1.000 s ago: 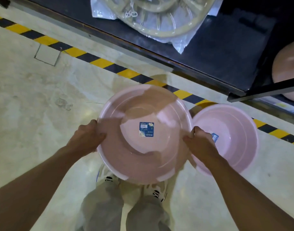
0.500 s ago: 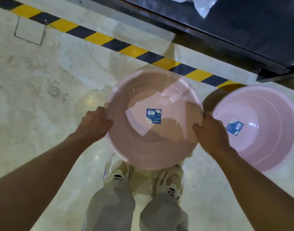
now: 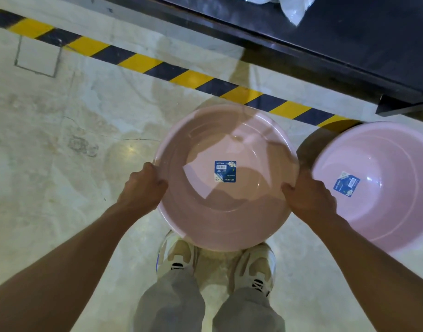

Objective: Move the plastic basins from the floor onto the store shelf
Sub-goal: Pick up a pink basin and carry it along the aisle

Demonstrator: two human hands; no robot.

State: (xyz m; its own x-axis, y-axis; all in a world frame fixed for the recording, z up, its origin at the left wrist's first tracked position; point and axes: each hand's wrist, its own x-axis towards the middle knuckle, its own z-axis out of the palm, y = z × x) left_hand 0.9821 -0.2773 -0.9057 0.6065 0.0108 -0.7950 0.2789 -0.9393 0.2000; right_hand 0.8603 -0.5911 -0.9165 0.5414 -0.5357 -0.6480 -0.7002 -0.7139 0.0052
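The left hand (image 3: 143,188) is closed over the left rim of a pink basin (image 3: 226,212), fingers curled under the lip and thumb on top. The right hand (image 3: 310,200) clamps the opposite rim the same way, so the basin sits level between both hands at the centre of the frame, above the person's shoes (image 3: 217,262). Whether it is lifted or just touching the floor I cannot tell for sure, though it looks to be carried.

It should handle light: thin moulded plastic, empty, with a blue label (image 3: 225,171) stuck to its bottom. The wall likely flexes a little, and the glossy surface could slip, so the rolled rim at two opposite points is the sensible place to hold it.

A second pink basin (image 3: 383,212) sits on the floor (image 3: 62,140) at the right of the frame, just beside the right wrist, with its own blue label; it remains to be moved. A yellow-and-black hazard stripe (image 3: 138,63) runs diagonally across the upper part. Beyond it, at the upper right, lies the dark shelf (image 3: 349,44) with some clear plastic wrapping (image 3: 292,10) on it. The shelf's front edge is what the basin must clear.
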